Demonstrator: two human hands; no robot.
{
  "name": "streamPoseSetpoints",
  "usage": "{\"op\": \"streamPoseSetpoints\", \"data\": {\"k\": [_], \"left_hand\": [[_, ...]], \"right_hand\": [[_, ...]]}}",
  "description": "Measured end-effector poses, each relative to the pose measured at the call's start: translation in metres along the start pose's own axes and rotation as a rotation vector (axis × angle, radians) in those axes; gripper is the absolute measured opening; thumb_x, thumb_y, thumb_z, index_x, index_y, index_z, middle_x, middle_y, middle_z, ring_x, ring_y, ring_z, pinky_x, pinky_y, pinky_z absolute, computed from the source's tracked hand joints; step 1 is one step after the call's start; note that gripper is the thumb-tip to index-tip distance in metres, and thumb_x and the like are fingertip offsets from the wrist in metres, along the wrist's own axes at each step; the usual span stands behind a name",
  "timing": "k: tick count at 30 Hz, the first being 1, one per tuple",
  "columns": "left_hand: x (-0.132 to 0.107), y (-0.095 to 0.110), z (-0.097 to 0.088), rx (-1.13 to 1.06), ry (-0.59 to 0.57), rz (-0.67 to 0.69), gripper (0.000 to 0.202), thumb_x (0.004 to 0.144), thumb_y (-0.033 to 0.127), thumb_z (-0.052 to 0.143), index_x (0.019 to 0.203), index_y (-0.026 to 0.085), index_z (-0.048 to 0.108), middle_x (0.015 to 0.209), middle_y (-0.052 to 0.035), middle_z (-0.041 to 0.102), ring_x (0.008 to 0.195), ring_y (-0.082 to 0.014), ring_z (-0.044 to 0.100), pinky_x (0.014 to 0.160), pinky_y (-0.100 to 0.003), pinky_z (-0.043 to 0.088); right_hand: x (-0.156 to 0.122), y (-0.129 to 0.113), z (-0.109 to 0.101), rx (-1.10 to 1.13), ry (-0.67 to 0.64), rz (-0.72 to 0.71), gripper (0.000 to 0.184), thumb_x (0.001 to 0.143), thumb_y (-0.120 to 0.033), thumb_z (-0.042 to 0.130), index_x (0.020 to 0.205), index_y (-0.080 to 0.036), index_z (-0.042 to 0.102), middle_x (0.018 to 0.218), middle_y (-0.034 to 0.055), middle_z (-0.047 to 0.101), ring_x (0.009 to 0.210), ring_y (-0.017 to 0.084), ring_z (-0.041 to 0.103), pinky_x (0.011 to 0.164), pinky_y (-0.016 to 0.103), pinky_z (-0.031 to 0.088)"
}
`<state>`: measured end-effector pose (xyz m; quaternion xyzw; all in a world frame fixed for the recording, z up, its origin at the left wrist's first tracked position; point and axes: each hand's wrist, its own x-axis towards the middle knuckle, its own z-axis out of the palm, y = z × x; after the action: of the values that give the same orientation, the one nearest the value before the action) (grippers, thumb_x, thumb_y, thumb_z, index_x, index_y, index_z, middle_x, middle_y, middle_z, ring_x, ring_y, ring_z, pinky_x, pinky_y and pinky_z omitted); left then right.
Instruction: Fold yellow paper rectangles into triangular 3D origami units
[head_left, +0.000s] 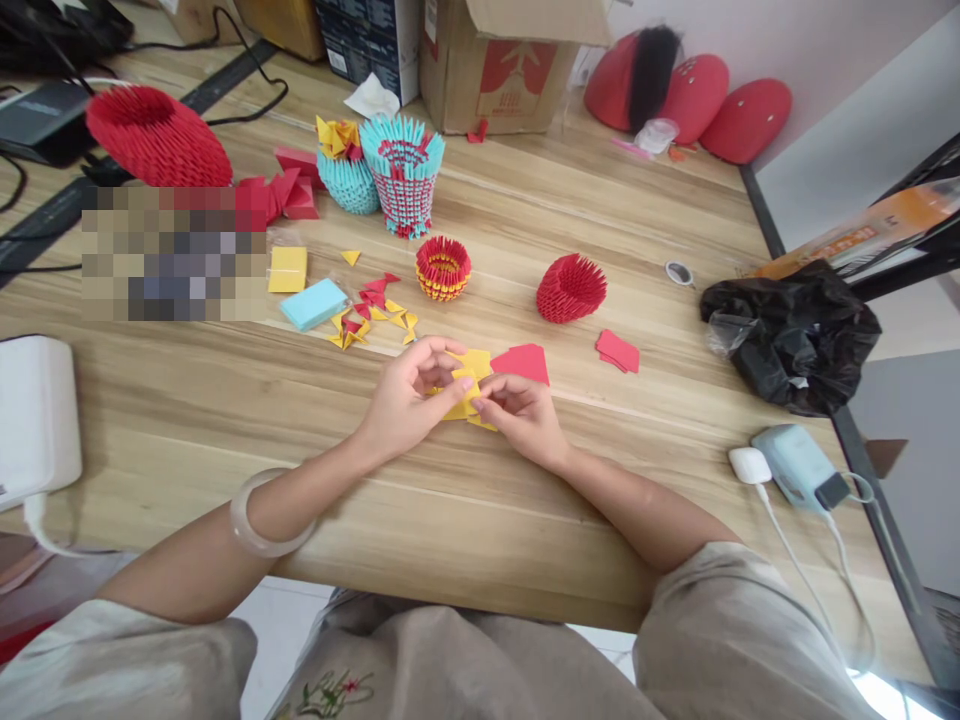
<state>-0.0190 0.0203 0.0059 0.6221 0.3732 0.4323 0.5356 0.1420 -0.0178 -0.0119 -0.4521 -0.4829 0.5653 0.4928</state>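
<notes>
My left hand [409,395] and my right hand [521,415] meet at the middle of the wooden table [480,520], both pinching a small yellow paper piece [463,392]. More yellow paper [477,360] lies under the fingers, and a red paper sheet [523,363] lies just beyond my right hand. A pale bangle [259,520] circles my left wrist.
Folded paper models stand further back: a red and yellow ring [443,268], a red cup shape [571,288], a teal vase [403,175], a big red piece [154,135]. Loose triangles [371,312], paper stacks [313,303], a black bag [795,330], chargers [799,468] and cardboard boxes [510,65] surround them.
</notes>
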Motion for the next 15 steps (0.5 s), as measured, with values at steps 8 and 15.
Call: {"op": "streamPoseSetpoints", "data": {"k": [8,15], "left_hand": [[0.0039,0.0036,-0.0076,0.340,-0.004,0.162,0.008,0.074,0.020,0.063,0.076,0.015,0.068,0.074,-0.0041,0.068,0.064,-0.0132,0.059,0.056,-0.023,0.047],[0.0049,0.0086,-0.0086,0.512,-0.107,0.258,0.009,0.073,0.016,0.058,0.067,0.016,0.064,0.064,-0.0010,0.063,0.058,-0.0114,0.056,0.056,-0.022,0.044]], "right_hand": [[0.0015,-0.0005,-0.0052,-0.125,0.141,-0.082,0.020,0.073,-0.037,0.070,0.069,-0.018,0.065,0.063,0.0005,0.065,0.057,0.010,0.055,0.055,0.024,0.045],[0.0022,0.0053,-0.0074,-0.193,0.166,-0.138,0.015,0.067,-0.033,0.075,0.065,-0.020,0.067,0.064,0.0013,0.067,0.058,0.011,0.057,0.055,0.026,0.046]]}}
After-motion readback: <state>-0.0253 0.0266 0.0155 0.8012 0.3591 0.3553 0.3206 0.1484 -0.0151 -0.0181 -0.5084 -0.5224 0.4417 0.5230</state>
